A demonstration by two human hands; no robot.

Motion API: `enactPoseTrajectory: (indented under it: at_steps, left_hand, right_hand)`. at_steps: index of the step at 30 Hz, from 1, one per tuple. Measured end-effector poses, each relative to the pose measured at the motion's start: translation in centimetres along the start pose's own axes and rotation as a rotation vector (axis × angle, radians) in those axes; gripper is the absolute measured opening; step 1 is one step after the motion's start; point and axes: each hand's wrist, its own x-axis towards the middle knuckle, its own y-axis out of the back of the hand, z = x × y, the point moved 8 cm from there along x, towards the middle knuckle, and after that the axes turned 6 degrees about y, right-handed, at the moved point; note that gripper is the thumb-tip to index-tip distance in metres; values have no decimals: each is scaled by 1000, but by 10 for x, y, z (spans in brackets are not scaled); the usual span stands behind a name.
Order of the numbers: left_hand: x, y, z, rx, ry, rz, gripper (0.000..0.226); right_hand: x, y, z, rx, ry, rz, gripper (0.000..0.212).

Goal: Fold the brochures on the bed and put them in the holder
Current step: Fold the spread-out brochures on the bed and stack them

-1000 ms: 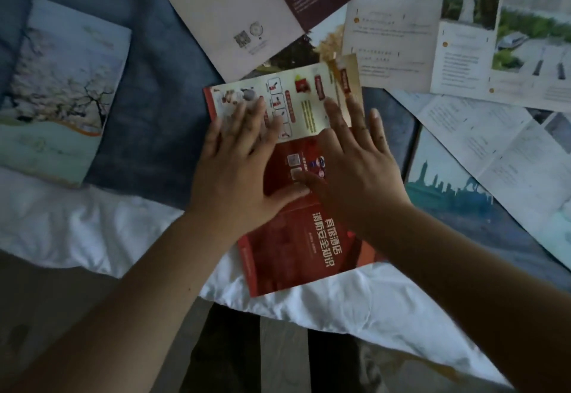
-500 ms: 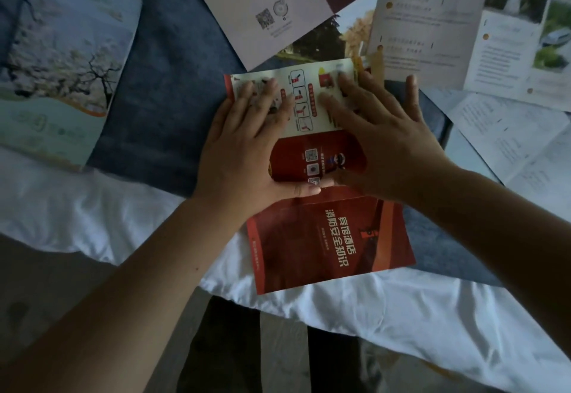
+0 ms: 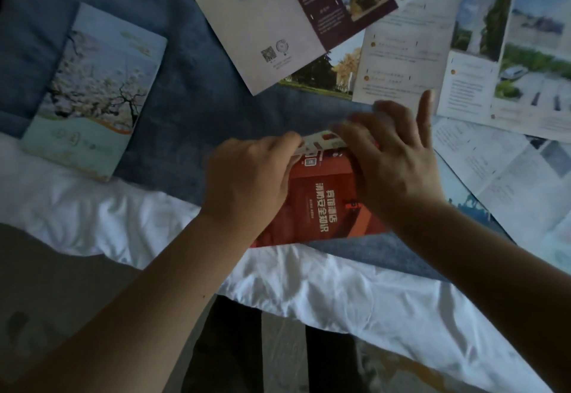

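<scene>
A red brochure (image 3: 324, 207) with yellow lettering lies near the bed's front edge. Its far panel, cream with small pictures (image 3: 321, 142), is lifted and curling back toward me. My left hand (image 3: 247, 182) pinches that panel's left edge. My right hand (image 3: 392, 160) holds its right side, fingers blurred with motion, little finger raised. A folded brochure with a blossoming tree (image 3: 95, 92) lies at the left. No holder is in view.
Unfolded brochures cover the far right: a white and purple one (image 3: 278, 21), a white one with landscape photos (image 3: 463, 52), a blue-toned one (image 3: 509, 182). The blue blanket (image 3: 191, 108) meets a white sheet (image 3: 309, 278) at the bed's edge; dark floor below.
Both hands were pressing flat on the red brochure. Now they have gripped its far cream panel and lifted it, folding it back toward me. The view has shifted slightly.
</scene>
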Motion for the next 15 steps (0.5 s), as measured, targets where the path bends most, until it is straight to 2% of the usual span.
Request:
enactPoseTrajectory:
  at_steps: [2, 4, 6, 7, 9, 11, 13, 15]
  left_hand:
    - [2, 18, 3, -47, 45, 65, 24]
    - [4, 30, 2, -152, 119, 91, 37]
    - [5, 29, 0, -157, 175, 97, 55]
    - [5, 23, -1, -71, 181, 100, 60]
    - [4, 4, -8, 124, 221, 83, 66]
    - [2, -15, -18, 166, 266, 35, 62]
    - [-1, -36, -22, 140, 254, -4, 58]
    - [-8, -59, -23, 130, 205, -85, 60]
  right_hand:
    - [4, 12, -3, -52, -74, 65, 89]
    - [7, 17, -13, -19, -98, 99, 96]
    - [7, 5, -26, 30, -87, 22, 93]
    - [5, -6, -31, 62, -89, -48, 88]
    - [-5, -37, -40, 139, -109, -238, 75]
    - [-15, -65, -46, 177, -105, -381, 71]
    - [-19, -78, -48, 236, -129, -383, 74]
    - [-22, -78, -45, 293, -238, -299, 75]
